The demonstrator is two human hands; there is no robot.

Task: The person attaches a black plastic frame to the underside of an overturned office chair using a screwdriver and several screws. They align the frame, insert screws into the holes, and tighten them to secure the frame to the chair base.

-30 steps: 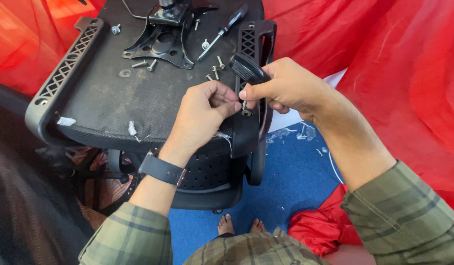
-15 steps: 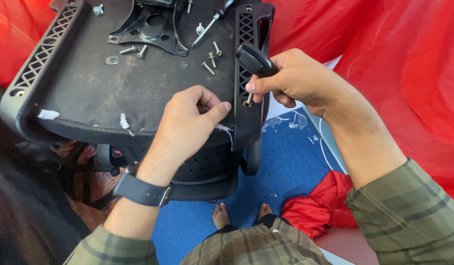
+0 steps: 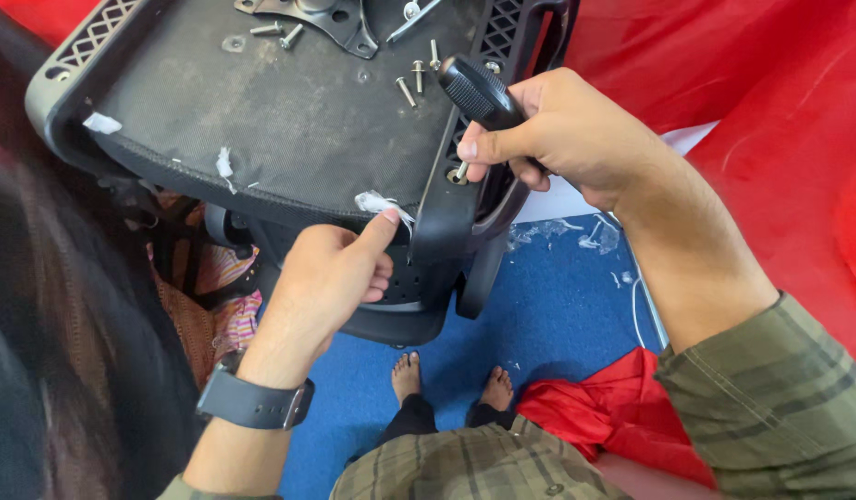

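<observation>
While the office chair lies upturned with its underside facing up, the right hand is wrapped tight around a black screwdriver, its tip set down on a screw in the armrest bracket at the seat's near edge. The left hand is loosely curled, holding nothing, thumb pressed against the seat rim beside the bracket. Spare screws lie loose on the seat bottom. I'd say the screw is being driven; next calls for steady downward pressure and turning, with the bracket kept from shifting.
</observation>
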